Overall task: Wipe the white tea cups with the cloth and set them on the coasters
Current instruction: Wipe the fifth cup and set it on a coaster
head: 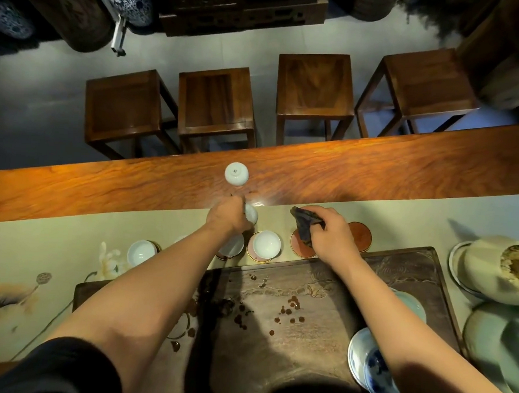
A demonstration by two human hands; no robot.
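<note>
Left hand (228, 217) is curling its fingers round a white cup (250, 214) at the runner's far edge, left of the coasters (360, 236). Right hand (330, 230) is pinching the dark cloth (306, 226). Cup probably light, glazed, slippery, fragile: grip around the wall.

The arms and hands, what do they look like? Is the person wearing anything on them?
Both forearms are bare. The left hand and right hand wear no gloves, and no rings, watch or bracelets show. A dark, black-looking sleeve covers the left upper arm down to about the elbow. No sleeve shows on the right arm in this view. There are no marks or cables.
</note>
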